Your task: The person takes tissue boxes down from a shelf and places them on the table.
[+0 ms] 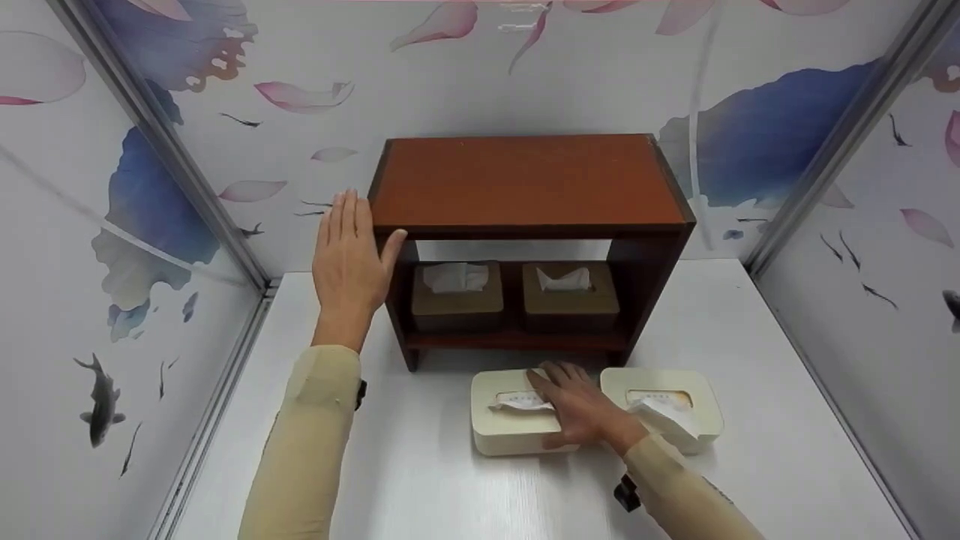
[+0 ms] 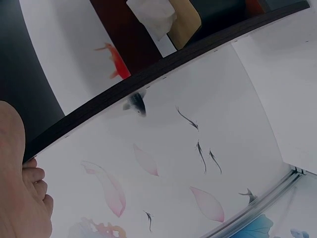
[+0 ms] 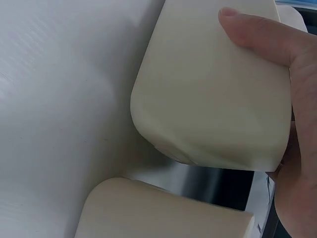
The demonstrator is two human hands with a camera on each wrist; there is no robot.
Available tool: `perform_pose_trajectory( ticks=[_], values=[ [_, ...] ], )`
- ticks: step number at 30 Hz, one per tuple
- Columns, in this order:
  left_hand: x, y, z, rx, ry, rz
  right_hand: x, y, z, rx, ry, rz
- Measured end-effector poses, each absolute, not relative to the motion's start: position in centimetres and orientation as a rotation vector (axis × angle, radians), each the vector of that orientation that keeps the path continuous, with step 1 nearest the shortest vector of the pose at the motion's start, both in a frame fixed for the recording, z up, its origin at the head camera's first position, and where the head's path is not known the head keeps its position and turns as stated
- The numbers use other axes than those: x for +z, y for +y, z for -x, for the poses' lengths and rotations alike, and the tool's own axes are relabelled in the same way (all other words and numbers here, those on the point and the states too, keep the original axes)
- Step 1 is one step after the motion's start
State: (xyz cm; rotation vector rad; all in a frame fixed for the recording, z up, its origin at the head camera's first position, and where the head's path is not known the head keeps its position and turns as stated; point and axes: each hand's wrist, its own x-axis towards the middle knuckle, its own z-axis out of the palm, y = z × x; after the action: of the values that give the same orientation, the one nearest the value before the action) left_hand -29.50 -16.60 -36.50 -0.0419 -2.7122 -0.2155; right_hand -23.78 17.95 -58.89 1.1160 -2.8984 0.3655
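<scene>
My right hand [image 1: 581, 409] grips a cream tissue box [image 1: 514, 439] by its right end, with the thumb on the near side and the fingers over the top. That thumb lies on the box's cream side [image 3: 213, 99] in the right wrist view. My left hand [image 1: 349, 262] rests against the left side of a brown wooden shelf [image 1: 525, 180], its fingers straight and its thumb at the front edge. Just right of the gripped box stands a second cream tissue box [image 1: 705, 397], with a tissue sticking out.
Inside the shelf, two brownish tissue boxes stand side by side, a left one [image 1: 457, 306] and a right one [image 1: 571, 306]. White table [image 1: 420, 457] surrounds the shelf. Printed wall panels [image 1: 525, 90] with metal corner strips enclose the back and sides.
</scene>
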Motion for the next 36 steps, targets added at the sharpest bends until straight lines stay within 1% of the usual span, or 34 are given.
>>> perform_pose_trajectory(
  ticks=[17,20,26,36],
  values=[
    [-36.7,-16.5,29.4,-0.2,-2.705,0.054,-59.8,18.0,23.4,0.353,-2.89,-1.087],
    [-36.7,-16.5,29.5,-0.191,-2.698,0.064,-59.6,18.2,23.2,0.351,-2.895,-1.114],
    [-36.4,-16.7,29.4,-0.153,-2.705,0.075,-58.6,18.3,23.1,0.5,-2.857,-1.177],
    [-35.6,-16.2,29.0,-0.114,-2.701,0.103,-56.1,18.1,23.8,0.488,-2.785,-1.129]
  ],
)
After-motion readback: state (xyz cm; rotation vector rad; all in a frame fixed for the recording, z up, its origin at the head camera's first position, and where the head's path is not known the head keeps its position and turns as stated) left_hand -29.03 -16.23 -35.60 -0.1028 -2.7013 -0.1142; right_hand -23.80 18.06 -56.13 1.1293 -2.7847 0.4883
